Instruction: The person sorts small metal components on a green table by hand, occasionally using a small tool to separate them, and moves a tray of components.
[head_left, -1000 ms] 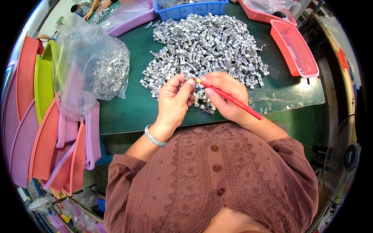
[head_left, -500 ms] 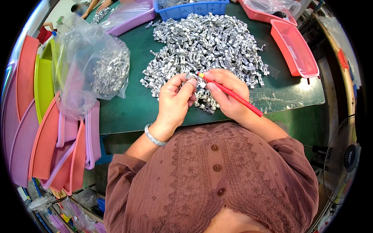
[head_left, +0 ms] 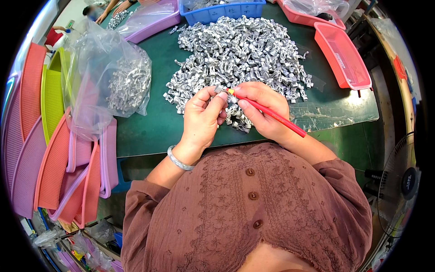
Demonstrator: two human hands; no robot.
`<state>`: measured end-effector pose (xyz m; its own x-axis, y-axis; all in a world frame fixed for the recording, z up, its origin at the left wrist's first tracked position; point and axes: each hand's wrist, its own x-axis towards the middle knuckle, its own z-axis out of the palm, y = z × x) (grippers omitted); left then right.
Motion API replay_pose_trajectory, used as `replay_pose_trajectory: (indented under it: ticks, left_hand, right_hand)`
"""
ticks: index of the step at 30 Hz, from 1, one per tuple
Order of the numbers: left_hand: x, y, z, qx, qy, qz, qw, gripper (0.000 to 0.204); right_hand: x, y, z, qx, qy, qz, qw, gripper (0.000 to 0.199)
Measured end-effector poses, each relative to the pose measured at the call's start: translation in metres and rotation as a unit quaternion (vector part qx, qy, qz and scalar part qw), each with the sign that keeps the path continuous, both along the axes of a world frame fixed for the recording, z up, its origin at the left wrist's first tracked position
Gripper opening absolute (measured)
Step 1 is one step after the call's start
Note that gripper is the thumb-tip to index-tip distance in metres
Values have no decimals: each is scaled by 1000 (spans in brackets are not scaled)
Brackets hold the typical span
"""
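Observation:
My left hand [head_left: 201,115], with a pale bangle at the wrist, pinches a small grey ribbed piece [head_left: 218,89] between thumb and fingers. A slim red pen-like tool [head_left: 277,118] with a yellow tip lies in my right hand [head_left: 268,109], gripped like a pen. Its tip meets or nearly meets the grey piece; exact contact is too small to make out. Just beyond both hands spreads a large heap of small grey-and-white looped pieces [head_left: 240,56], and some of them lie under my fingers.
The heap rests on a green table [head_left: 149,140]. At left stand a clear bag of similar pieces [head_left: 129,86] and stacked coloured baskets [head_left: 54,158]. A blue bin [head_left: 222,13], purple tray [head_left: 158,22] and pink basket [head_left: 333,50] line the far side. Another person's hand [head_left: 121,7] shows top left.
The red tool's yellow tip has shifted slightly left and down, closer to the grey piece. Both hands have moved only a little and keep their grips.

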<state>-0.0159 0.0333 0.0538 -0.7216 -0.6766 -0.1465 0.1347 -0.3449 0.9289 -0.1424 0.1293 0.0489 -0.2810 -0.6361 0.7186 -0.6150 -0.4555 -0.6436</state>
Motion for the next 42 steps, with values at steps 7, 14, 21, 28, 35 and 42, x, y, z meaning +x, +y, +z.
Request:
replay_pose_trajectory:
  ticks: [7,14,21,28,35,42]
  left_hand:
    - [0,2,2,-11,-2,3,1000,4]
    - [1,2,2,-6,-12,7,1000,4]
    - [2,3,3,7,-18,10,1000,5]
    - [-4,5,1,4,-5,-18,1000,9]
    - [-18,8,0,66,45,-60,995,14]
    - [-44,4,-14,240,56,-115,962,23]
  right_hand:
    - [1,1,1,-2,14,-9,1000,17]
    - [3,1,4,-10,-15,-25,1000,15]
    - [6,2,-12,29,-167,1,986,19]
    - [5,5,-16,62,-191,5,980,30]
    - [1,14,-2,81,-295,83,948,26]
    - [-22,26,-7,-65,7,-66,996,33]
